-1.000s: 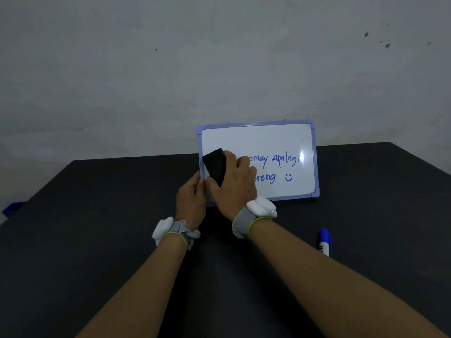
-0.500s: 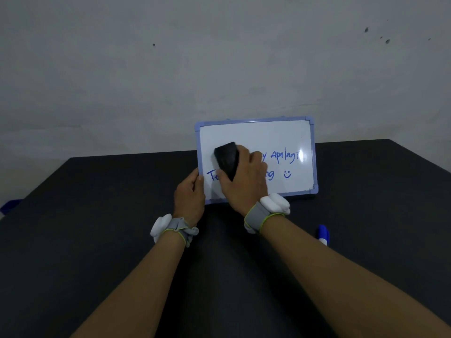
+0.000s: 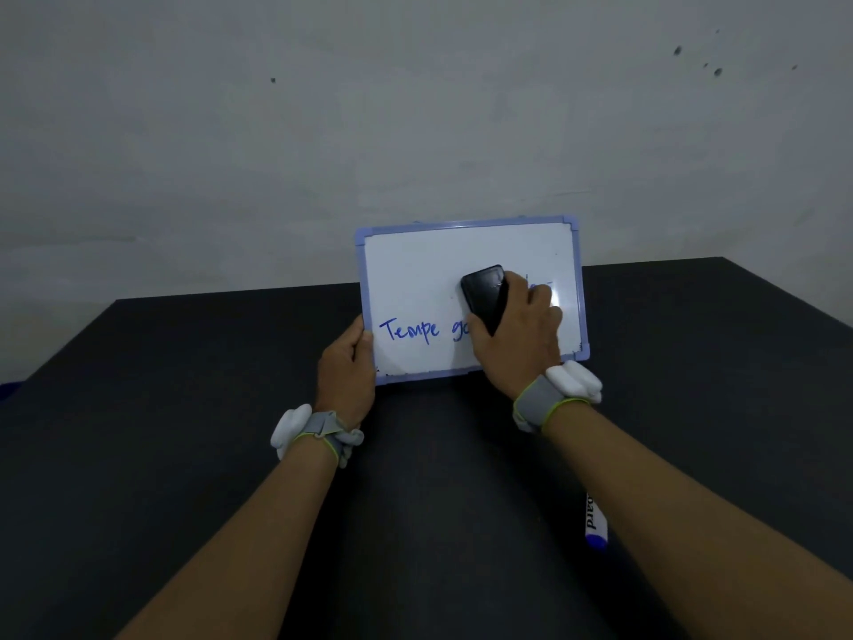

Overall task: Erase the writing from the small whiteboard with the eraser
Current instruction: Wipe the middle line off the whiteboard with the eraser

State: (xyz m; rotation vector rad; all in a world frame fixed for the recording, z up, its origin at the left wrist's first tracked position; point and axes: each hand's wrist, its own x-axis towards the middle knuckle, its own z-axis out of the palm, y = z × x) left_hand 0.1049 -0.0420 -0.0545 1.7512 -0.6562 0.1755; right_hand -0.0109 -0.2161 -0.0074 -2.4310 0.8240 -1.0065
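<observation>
A small whiteboard [image 3: 415, 270] with a light purple frame leans at the back of the black table. Blue writing "Tempe go" [image 3: 411, 329] shows on its lower left; the upper row left of the eraser is wiped. My right hand [image 3: 519, 334] presses a black eraser [image 3: 484, 293] against the right-middle of the board and hides the writing there. My left hand [image 3: 346, 367] grips the board's lower left edge, thumb on the frame.
A blue whiteboard marker [image 3: 595, 524] lies on the table [image 3: 184, 431] right of my right forearm. A grey wall rises just behind the board. A bit of something blue [image 3: 7, 390] shows at the far left edge.
My right hand slid the eraser from the board's left side to its right-middle, wiping the upper row of writing and uncovering "Tempe go". My left hand stayed on the left edge.
</observation>
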